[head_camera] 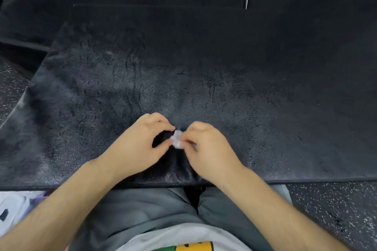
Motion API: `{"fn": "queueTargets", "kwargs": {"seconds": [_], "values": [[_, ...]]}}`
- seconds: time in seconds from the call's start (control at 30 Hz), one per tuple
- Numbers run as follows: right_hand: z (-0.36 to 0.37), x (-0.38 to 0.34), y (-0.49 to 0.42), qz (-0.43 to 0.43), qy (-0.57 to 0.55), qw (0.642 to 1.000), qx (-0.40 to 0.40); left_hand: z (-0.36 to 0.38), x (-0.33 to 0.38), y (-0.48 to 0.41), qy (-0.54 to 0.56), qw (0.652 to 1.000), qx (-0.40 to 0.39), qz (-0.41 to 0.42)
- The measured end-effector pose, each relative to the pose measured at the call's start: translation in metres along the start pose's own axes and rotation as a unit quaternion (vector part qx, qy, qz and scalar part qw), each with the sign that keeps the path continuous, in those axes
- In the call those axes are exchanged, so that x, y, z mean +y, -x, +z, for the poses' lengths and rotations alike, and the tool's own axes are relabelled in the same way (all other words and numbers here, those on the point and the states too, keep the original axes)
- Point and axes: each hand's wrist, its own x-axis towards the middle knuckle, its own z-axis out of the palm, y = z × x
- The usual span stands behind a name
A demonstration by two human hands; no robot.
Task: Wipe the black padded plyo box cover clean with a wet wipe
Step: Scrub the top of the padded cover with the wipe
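The cover (204, 67) lies flat, its long axis running left to right and its near edge at the person's lap. Above its near middle, the left hand (140, 144) pinches a small bunched wipe (177, 138) between thumb and forefinger. The right hand (208, 149) pinches the wipe's other side. Speckled floor (336, 210) shows at right.

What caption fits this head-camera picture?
Left hand and right hand pinch a small white wipe over the black padded cover.
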Motion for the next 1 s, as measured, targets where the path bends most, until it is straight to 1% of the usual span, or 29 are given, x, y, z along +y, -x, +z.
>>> {"fn": "queueTargets", "kwargs": {"seconds": [0.1,0.13,0.23,0.3,0.33,0.4,0.47,0.53,0.6,0.67,0.73,0.9,1.0], "values": [[-0.004,-0.012,0.019,-0.022,-0.007,0.998,-0.059,0.001,-0.003,0.000,-0.006,1.000,-0.007,0.000],[-0.006,-0.010,0.014,-0.020,0.003,0.998,-0.057,0.001,-0.004,-0.001,-0.006,1.000,-0.003,0.002],[-0.006,0.003,-0.022,0.015,0.058,0.998,-0.003,0.002,-0.005,-0.004,-0.009,1.000,-0.001,0.005],[-0.003,0.004,-0.031,0.028,0.066,0.997,0.012,0.003,-0.005,-0.005,-0.001,1.000,-0.002,-0.006],[-0.001,0.003,-0.030,0.017,0.067,0.998,0.012,0.002,-0.005,-0.005,0.009,1.000,-0.002,-0.008],[-0.002,-0.002,-0.022,-0.005,0.070,0.997,-0.020,0.002,-0.005,-0.005,0.028,1.000,-0.006,-0.006],[-0.006,0.002,-0.030,0.004,0.072,0.997,-0.037,0.004,-0.005,-0.006,0.023,1.000,-0.012,-0.003],[-0.008,0.009,-0.047,0.027,0.074,0.997,-0.011,0.006,-0.006,-0.007,0.012,1.000,-0.008,-0.011],[-0.004,0.007,-0.053,0.028,0.086,0.996,0.010,0.006,-0.006,-0.008,0.027,0.999,-0.005,-0.027],[0.001,-0.002,-0.047,0.007,0.082,0.996,-0.017,0.006,-0.006,-0.010,0.052,0.998,-0.009,-0.033],[-0.001,-0.004,-0.046,0.005,0.065,0.997,-0.044,0.005,-0.006,-0.011,0.065,0.997,-0.012,-0.038],[-0.002,0.000,-0.080,0.029,0.107,0.994,-0.018,0.005,-0.009,-0.011,0.051,0.996,-0.036,-0.065],[0.004,0.001,-0.068,0.003,0.104,0.994,-0.029,0.007,-0.008,-0.013,0.051,0.996,-0.029,-0.064]]}}
